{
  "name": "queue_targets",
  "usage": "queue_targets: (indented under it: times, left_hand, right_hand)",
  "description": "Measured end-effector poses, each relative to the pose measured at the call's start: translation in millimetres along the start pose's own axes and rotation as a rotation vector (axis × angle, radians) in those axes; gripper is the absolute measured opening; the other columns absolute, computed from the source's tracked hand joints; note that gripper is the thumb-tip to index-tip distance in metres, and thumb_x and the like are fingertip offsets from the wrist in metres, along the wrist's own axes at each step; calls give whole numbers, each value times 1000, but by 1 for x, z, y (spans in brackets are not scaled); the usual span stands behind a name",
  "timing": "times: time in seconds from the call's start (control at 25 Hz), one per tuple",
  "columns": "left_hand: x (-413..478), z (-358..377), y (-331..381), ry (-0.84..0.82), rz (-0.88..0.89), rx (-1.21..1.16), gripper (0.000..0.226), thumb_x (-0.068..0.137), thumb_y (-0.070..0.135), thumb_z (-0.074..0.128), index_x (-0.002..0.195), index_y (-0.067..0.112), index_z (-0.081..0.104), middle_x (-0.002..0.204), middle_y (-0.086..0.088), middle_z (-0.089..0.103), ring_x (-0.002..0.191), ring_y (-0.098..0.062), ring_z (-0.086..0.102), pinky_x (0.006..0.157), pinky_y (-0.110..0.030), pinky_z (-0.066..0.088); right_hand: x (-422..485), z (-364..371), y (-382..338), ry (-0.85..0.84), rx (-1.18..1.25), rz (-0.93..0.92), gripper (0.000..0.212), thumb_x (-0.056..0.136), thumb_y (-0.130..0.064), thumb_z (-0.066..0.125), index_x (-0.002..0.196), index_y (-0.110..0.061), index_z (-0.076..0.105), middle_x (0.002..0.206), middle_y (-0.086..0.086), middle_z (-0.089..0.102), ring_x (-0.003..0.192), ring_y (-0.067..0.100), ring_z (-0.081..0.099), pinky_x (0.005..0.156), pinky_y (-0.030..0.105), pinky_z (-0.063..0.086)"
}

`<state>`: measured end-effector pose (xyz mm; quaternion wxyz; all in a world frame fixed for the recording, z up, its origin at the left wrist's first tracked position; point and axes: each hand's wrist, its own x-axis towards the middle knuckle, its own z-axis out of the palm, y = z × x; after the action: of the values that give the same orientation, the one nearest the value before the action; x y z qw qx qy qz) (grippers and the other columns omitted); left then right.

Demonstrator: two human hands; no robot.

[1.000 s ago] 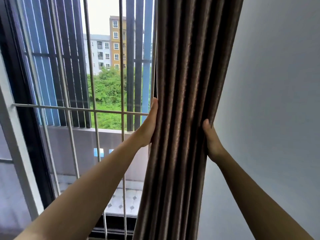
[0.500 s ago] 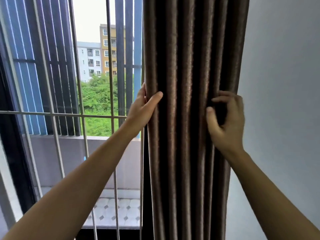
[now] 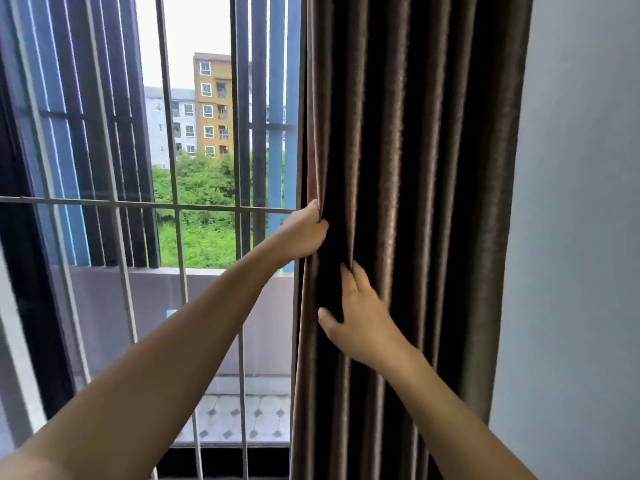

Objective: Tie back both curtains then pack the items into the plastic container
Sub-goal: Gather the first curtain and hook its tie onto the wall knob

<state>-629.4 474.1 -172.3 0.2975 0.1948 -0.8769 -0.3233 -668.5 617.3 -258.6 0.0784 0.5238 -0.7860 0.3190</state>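
— At the window point(image 3: 204, 36), where did the curtain hang?

— Down its right side, just beside the grey wall point(image 3: 581, 202). The brown curtain point(image 3: 433, 168) fell in upright pleats, gathered into one narrow column.

— And your left hand?

— My left hand point(image 3: 303, 233) was clenched round the curtain's left edge with the cloth bunched in my fist. It was in front of the white grille point(image 3: 104, 201), about level with its horizontal bar.

— Your right?

— My right hand point(image 3: 360, 317) lay lower, on the front of the pleats. The thumb was spread out to the left on the cloth, and my fingertips point(image 3: 348, 277) were pushed into a fold. The fold hid most of them, so I could not tell whether they grasped it or only pressed against it.

— What lay beyond the bars?

— A tiled balcony floor point(image 3: 235, 417), green bushes point(image 3: 204, 188), and a yellow block of flats point(image 3: 212, 105) far off.
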Motion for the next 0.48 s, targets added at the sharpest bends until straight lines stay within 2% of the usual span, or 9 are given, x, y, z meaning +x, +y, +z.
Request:
queue_targets:
  times: [0.04,0.12,0.2,0.28,0.4,0.48]
  left_hand:
    - [-2,3,-9,-41,-6,6,36,87,14,34,121,12,47,114,-13,59,92,-24,56,77,-37,47]
    - [-5,4,-21,-105,-20,14,30,86,11,32,110,10,49,99,-11,58,77,-20,51,67,-34,44]
    - [-10,0,-21,-137,-30,-2,22,88,3,30,92,14,49,77,-5,47,63,-16,40,56,-28,35]
    - [-16,-4,-17,-150,-34,18,21,88,0,29,82,14,43,70,-3,38,57,-15,32,52,-27,27]
    - [-24,-6,-12,-130,-55,59,18,88,1,28,79,11,40,71,-3,39,56,-14,33,49,-26,29]
    - [-26,-6,-12,-120,-66,23,17,86,2,29,77,12,39,69,-3,38,55,-15,34,50,-26,30]
  right_hand:
    - [-7,13,4,-51,13,4,78,91,-33,52,151,-12,6,160,0,-4,144,24,18,115,30,20]
    - [-20,34,11,-128,29,-5,78,91,-27,51,152,-13,4,160,0,-7,142,25,23,114,28,25]
    - [-29,50,16,-202,47,-16,77,91,-24,49,152,-15,2,159,-4,-11,135,27,36,101,22,34]
    - [-35,62,18,-266,40,-26,77,91,-24,48,151,-17,1,159,-7,-14,124,31,47,92,22,39]
    - [-41,73,18,-266,20,-56,78,92,-29,50,151,-17,1,159,-6,-13,121,32,50,102,28,38]
    - [-42,77,18,-250,9,-89,79,91,-31,50,152,-17,1,160,-4,-11,132,26,40,108,27,31]
